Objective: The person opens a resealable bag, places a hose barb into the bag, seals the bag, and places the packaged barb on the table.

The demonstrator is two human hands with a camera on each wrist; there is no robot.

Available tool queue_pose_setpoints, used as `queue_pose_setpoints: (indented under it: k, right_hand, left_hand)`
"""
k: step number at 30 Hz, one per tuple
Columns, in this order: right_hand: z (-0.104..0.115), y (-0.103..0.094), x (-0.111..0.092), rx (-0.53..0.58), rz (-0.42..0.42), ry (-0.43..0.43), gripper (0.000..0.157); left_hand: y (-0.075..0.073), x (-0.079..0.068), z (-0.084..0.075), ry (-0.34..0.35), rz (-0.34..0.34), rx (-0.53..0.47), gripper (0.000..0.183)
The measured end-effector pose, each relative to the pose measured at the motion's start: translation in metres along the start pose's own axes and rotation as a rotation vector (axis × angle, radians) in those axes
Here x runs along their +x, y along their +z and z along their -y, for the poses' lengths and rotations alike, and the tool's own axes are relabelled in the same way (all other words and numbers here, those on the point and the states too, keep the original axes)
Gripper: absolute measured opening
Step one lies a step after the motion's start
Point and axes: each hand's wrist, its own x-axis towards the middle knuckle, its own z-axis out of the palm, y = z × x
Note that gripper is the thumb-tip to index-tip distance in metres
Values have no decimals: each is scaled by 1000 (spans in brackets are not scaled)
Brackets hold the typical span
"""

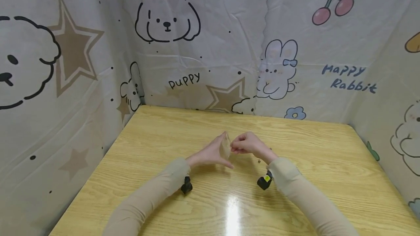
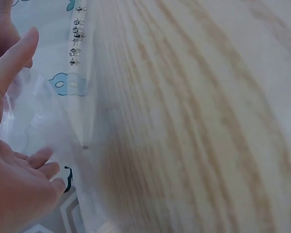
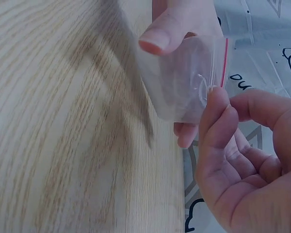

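The right hand (image 1: 247, 144) pinches the edge of a clear bag (image 3: 184, 85) by its red line (image 3: 226, 60), thumb and finger closed together; the left hand (image 1: 212, 153) is spread wide, thumb and fingers apart, touching it. The bag is between both hands, over the wooden table (image 1: 302, 148), a cartoon-printed curtain (image 1: 226, 46) behind

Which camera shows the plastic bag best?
The right wrist view: the plastic bag appears large, its red stripe visible. The head view shows it small and narrow; the left wrist view, hazy at the left.
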Motion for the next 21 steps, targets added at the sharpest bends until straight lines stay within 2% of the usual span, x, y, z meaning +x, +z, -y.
queue_pose_setpoints:
  k: [8, 21]
  right_hand:
    - [-5, 1, 5, -55, -48, 50, 22]
    - [-9, -4, 2, -62, -39, 47, 22]
  left_hand:
    - [1, -3, -1, -3, -43, 14, 116]
    - [-3, -5, 3, 15, -108, 34, 79]
